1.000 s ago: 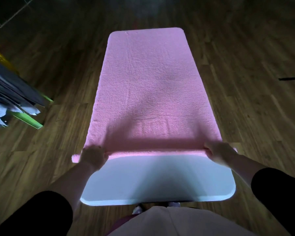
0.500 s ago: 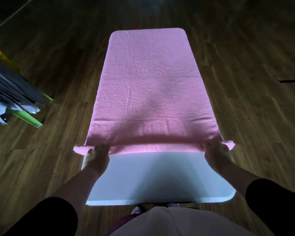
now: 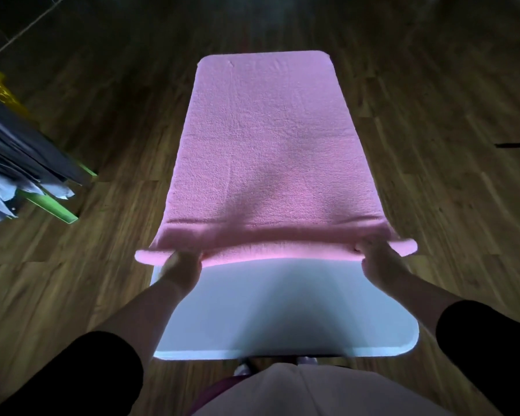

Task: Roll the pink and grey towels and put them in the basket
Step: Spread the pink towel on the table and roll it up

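A pink towel (image 3: 267, 139) lies stretched along a narrow white table (image 3: 282, 310), covering all but its near end. The towel's near edge is turned over into a thin roll across the table's width. My left hand (image 3: 182, 264) grips the roll near its left end. My right hand (image 3: 379, 259) grips it near the right end, fingers tucked into the fold. Both roll ends stick out past the table's sides. Grey cloth (image 3: 21, 163) hangs over a yellow and green basket (image 3: 57, 205) at the far left.
Dark wooden floor surrounds the table on all sides. A small dark object (image 3: 512, 145) lies on the floor at the right. My black sleeves and light trousers fill the bottom of the view.
The rolled edge has moved away from me along the table, and more bare white table shows in front of me. Both hands travelled forward with the roll.
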Action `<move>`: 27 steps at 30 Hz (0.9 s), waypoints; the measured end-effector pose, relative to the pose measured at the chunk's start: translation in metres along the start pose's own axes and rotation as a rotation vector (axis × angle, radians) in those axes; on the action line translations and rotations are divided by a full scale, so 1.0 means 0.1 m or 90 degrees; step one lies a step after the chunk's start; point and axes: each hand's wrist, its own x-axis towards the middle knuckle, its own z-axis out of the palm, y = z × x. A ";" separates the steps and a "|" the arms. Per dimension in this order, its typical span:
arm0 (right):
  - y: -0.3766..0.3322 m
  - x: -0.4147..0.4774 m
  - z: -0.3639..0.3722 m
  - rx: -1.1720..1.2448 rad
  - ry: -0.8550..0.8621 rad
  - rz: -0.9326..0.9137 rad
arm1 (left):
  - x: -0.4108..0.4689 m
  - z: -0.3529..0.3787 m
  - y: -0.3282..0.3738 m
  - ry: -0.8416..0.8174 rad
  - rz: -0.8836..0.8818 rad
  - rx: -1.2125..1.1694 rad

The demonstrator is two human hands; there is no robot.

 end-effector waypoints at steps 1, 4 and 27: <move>-0.02 -0.01 0.01 -0.039 -0.006 -0.008 | -0.02 0.01 0.01 -0.012 0.015 0.044; 0.00 0.01 0.06 -0.135 -0.002 0.014 | -0.05 0.00 0.02 -0.061 0.030 0.149; -0.08 0.15 -0.04 -0.191 -0.027 -0.007 | 0.07 -0.11 0.13 -0.067 0.018 0.233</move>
